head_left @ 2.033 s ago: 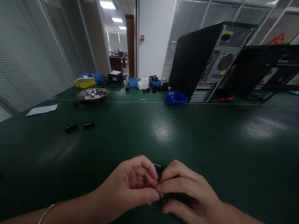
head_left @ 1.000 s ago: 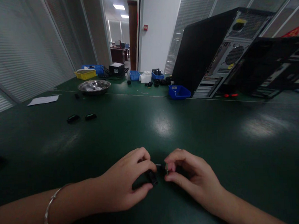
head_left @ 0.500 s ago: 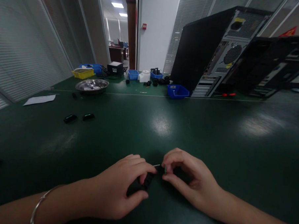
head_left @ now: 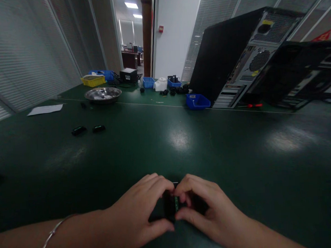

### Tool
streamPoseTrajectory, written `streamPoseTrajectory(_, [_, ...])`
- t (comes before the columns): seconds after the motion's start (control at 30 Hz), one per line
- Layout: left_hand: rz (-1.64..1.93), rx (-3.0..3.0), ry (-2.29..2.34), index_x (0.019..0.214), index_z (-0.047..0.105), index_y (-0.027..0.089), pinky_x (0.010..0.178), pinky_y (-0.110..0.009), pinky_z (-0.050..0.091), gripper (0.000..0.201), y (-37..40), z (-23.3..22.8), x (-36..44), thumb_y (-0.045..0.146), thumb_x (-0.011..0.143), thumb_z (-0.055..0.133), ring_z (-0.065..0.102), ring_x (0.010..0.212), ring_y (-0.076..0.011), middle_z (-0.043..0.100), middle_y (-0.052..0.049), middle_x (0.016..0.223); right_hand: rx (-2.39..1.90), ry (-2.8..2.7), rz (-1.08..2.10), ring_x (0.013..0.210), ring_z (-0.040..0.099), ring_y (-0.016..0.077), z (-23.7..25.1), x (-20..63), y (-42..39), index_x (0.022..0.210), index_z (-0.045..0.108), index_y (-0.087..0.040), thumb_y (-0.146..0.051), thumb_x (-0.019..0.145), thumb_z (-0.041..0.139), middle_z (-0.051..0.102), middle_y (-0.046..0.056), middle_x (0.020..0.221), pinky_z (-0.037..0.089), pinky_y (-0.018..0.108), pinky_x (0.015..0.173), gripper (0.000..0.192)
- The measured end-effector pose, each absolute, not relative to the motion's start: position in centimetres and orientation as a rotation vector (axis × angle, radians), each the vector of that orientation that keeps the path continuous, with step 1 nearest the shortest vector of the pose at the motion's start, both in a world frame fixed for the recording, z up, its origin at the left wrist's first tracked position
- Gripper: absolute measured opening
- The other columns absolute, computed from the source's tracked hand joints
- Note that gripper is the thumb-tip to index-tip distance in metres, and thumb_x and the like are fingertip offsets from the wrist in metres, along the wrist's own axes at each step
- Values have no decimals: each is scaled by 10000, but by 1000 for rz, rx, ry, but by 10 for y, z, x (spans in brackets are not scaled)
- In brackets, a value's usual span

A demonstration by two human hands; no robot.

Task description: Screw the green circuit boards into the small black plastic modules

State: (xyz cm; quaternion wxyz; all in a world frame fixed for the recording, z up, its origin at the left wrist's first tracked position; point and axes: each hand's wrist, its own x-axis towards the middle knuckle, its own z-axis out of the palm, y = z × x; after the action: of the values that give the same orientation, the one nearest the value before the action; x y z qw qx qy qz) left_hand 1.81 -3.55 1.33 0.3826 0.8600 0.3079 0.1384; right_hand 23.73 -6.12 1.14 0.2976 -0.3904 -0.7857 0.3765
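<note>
At the near middle of the green table (head_left: 155,150), my left hand (head_left: 143,212) grips a small black casing (head_left: 169,205) between its thumb and fingers. My right hand (head_left: 210,204) pinches a thin green circuit board (head_left: 176,203) by its ends. The board is held upright at the right side of the casing; I cannot tell how far it sits in it. A short pale strip (head_left: 175,182) shows just beyond the fingertips. Farther left lie two similar black pieces with green on top, one (head_left: 78,130) beside the other (head_left: 99,128).
A metal dish (head_left: 103,101) and a sheet of paper (head_left: 45,110) are at the back left, near a yellow basket (head_left: 93,81). A blue bin (head_left: 198,102) stands by a black computer tower (head_left: 228,51) at the right. Small black parts (head_left: 177,90) lie between.
My right hand has moved left and brought the green circuit board against the black casing. My left hand has shifted slightly right, turning the casing more upright in view.
</note>
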Motion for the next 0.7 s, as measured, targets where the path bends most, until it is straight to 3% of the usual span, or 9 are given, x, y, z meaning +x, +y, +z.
streamPoseTrajectory(0.2, [466, 2168, 765, 1065, 529, 204, 842, -367, 425, 462, -37, 12, 19, 254, 728, 841, 532, 954, -236, 585, -44, 1068, -1090, -2109, 1039, 732, 530, 146, 14, 233, -68, 929, 568, -206, -41, 802, 652, 549, -4, 836, 436, 266, 646, 225])
streamPoseTrajectory(0.3, [602, 2108, 752, 1019, 544, 200, 805, -339, 430, 379, -38, 16, 19, 325, 772, 803, 532, 908, -214, 574, -38, 1013, -1087, -2100, 1023, 729, 529, 147, 13, 232, -69, 918, 562, -213, -57, 798, 670, 552, -3, 840, 437, 264, 637, 225])
streamPoseTrajectory(0.43, [666, 2020, 829, 877, 573, 187, 703, -291, 420, 62, -39, 19, 20, 202, 881, 632, 530, 787, -167, 549, -3, 835, -1006, -2120, 962, 781, 558, 163, 10, 233, -68, 1001, 574, -212, -104, 855, 659, 582, 30, 902, 466, 277, 665, 200])
streamPoseTrajectory(0.7, [708, 1983, 804, 724, 601, 173, 653, -270, 402, 139, -37, 17, 23, 137, 858, 596, 534, 717, -144, 541, 18, 698, -838, -2194, 813, 799, 592, 172, 14, 235, -68, 1094, 596, -207, -136, 912, 652, 630, 50, 907, 499, 270, 684, 203])
